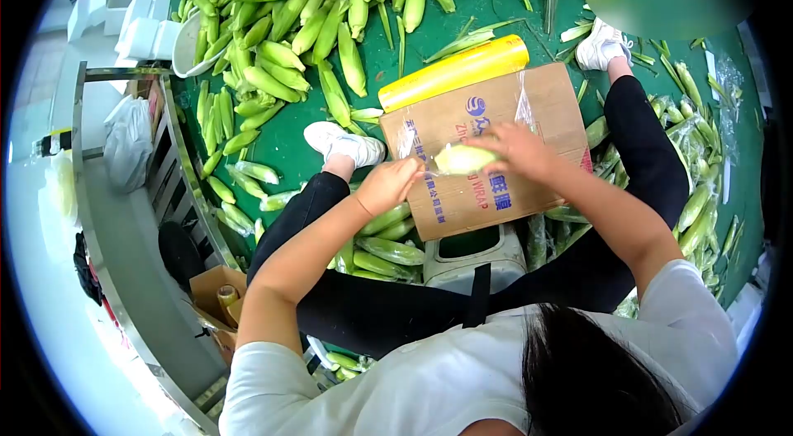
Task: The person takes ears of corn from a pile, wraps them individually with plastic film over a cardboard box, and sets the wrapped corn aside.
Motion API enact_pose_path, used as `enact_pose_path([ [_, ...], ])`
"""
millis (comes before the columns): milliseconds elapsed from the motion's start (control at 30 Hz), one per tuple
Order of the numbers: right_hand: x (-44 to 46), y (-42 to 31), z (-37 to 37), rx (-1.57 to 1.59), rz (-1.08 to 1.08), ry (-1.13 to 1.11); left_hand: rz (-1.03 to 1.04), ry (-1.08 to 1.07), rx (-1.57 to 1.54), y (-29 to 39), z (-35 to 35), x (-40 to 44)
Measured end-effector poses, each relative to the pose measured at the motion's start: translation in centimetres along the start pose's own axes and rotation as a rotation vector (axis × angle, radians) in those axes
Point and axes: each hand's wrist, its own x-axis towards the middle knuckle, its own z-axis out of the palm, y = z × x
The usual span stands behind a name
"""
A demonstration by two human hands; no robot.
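Note:
A pale green ear of corn (465,159) lies over the cardboard sheet (454,209) between my hands, with clear film around it. My left hand (392,186) is closed at the ear's left end, pinching the film. On the right side my right hand (516,149) has its fingers spread over the ear's other end. Beyond the cardboard, a yellow roll of film (454,73) lies along its far edge. The cardboard rests in front of me above a grey plastic stool (475,267).
A large heap of unwrapped corn (330,7) covers the green floor ahead. Film-wrapped ears lie left (248,180) and right (698,205) of my legs. A metal rack (124,271) stands at the left, with an open carton (216,283) beside it. White boxes (140,23) are at the upper left.

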Motion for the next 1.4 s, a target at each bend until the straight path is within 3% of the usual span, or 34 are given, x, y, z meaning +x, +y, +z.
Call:
enact_pose_path([
  [67,-1.7,-1.8,0.5,0.045,0.051,-0.059,-0.056,-0.054,-0.123,0.8,1.7,1.7],
  [133,-1.9,-3.3,0.8,0.065,0.128,-0.054,0.077,-0.101,-0.019,-0.8,3.9,5.3],
  [233,3.2,-0.3,2.6,-0.177,0.166,0.435,0.304,-0.127,0.410,-4.1,4.4,12.7],
  [267,5.8,1.5,2.0,-0.230,0.221,0.486,0.159,-0.191,0.429,-4.1,1.7,15.4],
  [300,8.1,2.8,1.2,-0.288,0.272,0.545,-0.092,-0.123,0.391,-4.2,-0.8,17.1],
  [333,9.3,3.0,0.3,-0.145,0.319,0.419,-0.037,0.163,0.316,-4.9,-3.9,18.2],
  [367,10.8,3.2,-1.0,-0.005,0.364,0.305,-0.203,0.258,0.290,-6.5,-6.4,19.1],
  [400,12.0,3.2,-2.0,0.141,0.406,0.185,-0.238,0.389,0.379,-7.3,-8.0,19.6],
  [433,11.3,1.5,-1.9,0.070,0.333,0.095,-0.281,0.342,0.413,-5.6,-9.8,19.7],
  [500,9.5,-0.9,-0.3,-0.333,0.118,0.222,-0.163,0.187,0.138,-6.1,-8.4,20.4],
  [600,9.5,-0.7,1.3,-0.148,0.152,0.080,0.152,-0.160,-0.066,-6.2,-0.8,20.9],
  [633,9.1,-1.1,0.7,-0.076,0.179,-0.098,0.164,-0.253,0.143,-6.3,3.1,20.2],
  [700,8.4,-1.8,-1.9,0.064,0.238,-0.440,0.060,-0.136,0.183,-5.5,6.3,19.1],
  [733,8.2,-2.1,-2.2,0.082,0.145,-0.483,0.094,-0.128,0.280,-4.6,6.6,18.9],
  [767,8.5,-2.5,-2.7,0.189,0.023,-0.756,0.128,-0.123,0.378,-3.5,6.6,18.3],
  [800,8.5,-2.7,0.7,0.453,-0.081,-1.188,0.163,-0.109,0.483,-2.5,6.4,18.0],
  [900,0.7,-10.0,2.3,0.587,-0.337,-1.131,0.164,-0.057,0.551,-3.0,7.9,17.5],
  [933,-2.0,-12.2,1.9,0.795,-0.299,-1.174,0.183,-0.007,0.572,-2.0,8.0,17.0],
  [967,-4.8,-13.8,-0.3,1.028,-0.088,-1.150,0.158,-0.065,0.529,-1.1,8.8,16.2],
  [1033,-8.5,-13.5,-2.0,1.280,0.100,-0.863,0.098,-0.201,0.427,1.1,11.4,13.1],
  [1100,-11.4,-10.6,-1.0,1.593,0.454,-0.509,0.425,-0.184,0.410,4.0,14.1,7.8],
  [1167,-11.2,-9.4,-3.6,2.229,0.651,-0.317,0.013,-0.434,-0.181,8.7,11.5,2.2],
  [1200,-11.0,-8.0,-3.1,2.149,0.749,-0.303,0.047,-0.294,-0.277,8.8,11.0,0.2],
  [1233,-10.5,-6.8,-2.5,2.062,0.839,-0.291,-0.092,-0.027,-0.213,9.3,10.3,-2.2],
  [1267,-9.4,-6.4,-2.5,1.982,0.890,-0.368,-0.043,0.130,0.053,10.9,6.9,-2.2],
  [1300,-7.7,-7.1,-2.9,1.884,0.807,-0.470,-0.004,0.283,0.333,12.6,2.8,-1.3],
  [1367,-2.6,-9.8,-4.5,1.671,0.616,-0.667,0.263,0.211,0.541,11.5,-1.8,-0.4],
  [1400,0.1,-10.7,-5.3,1.800,0.601,-0.810,0.267,0.171,0.477,8.6,-2.0,-0.8],
])
